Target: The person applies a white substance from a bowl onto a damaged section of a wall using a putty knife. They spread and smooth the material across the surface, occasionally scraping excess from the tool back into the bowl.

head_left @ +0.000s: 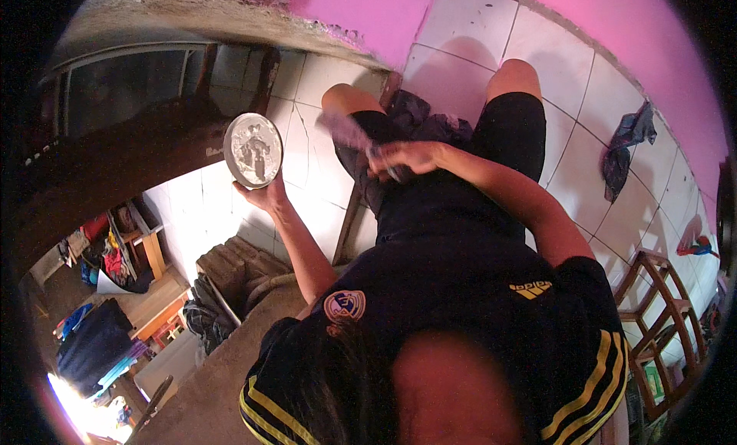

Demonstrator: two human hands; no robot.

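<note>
My left hand [265,196] is raised to the left of my lap, gripping a round tin [253,150] tilted toward me, with a pale, smeared substance and darker patches inside. My right hand [407,159] is closed over my lap around a blurred greyish elongated item [349,134]; what it is, I cannot make out. Crumpled dark material [422,115] lies between my knees.
A dark wooden piece of furniture [115,130] stands at left, with cluttered belongings [123,261] below it. Stacked rough blocks [238,268] are beside me. A dark cloth [623,149] lies on the tiles [568,176] at right, near a wooden frame [652,314]. Pink walls edge the space.
</note>
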